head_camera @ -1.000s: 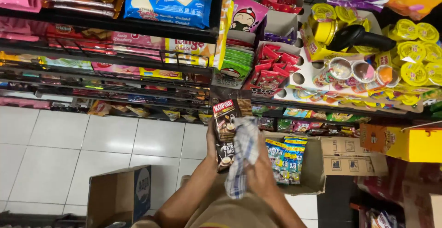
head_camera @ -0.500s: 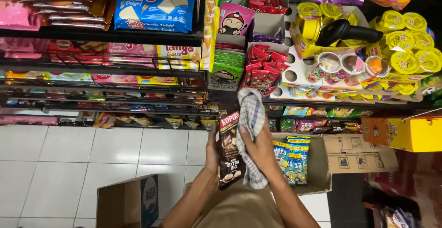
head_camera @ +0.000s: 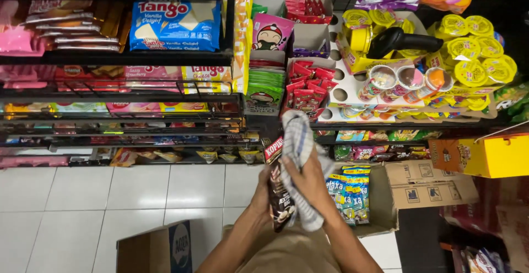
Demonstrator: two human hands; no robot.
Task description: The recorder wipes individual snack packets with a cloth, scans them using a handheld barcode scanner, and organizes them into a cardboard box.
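Left hand: we see our left hand [head_camera: 263, 191] closed around the side of a dark brown sachet strip [head_camera: 277, 187], fingers wrapped behind it, holding it upright in front of the shelves.
Right hand: our right hand [head_camera: 306, 180] presses a checked cloth [head_camera: 300, 150] against the strip; the fingers are curled over the cloth and grip it.
Sachet strip: it hangs lengthwise between our two hands, its red-and-white top end uppermost, its lower end near our forearms.
Cloth: white with thin dark checks, bunched above our right hand and trailing down beside the strip to the right.
Open carton: just right of our hands we see a brown cardboard box [head_camera: 424, 187] with its flaps open, holding blue and yellow sachets [head_camera: 348, 191].
Shelves: ahead of us a dark rack [head_camera: 165, 58] carries a blue wafer pack [head_camera: 175, 25] and rows of flat snack packs below it.
Right display: yellow tubs [head_camera: 473, 50] and red packets [head_camera: 306, 88] sit on the stand above the carton.
Floor: white tiles [head_camera: 110, 196] lie to the left, with a second cardboard box [head_camera: 157, 248] standing on them near our left forearm.
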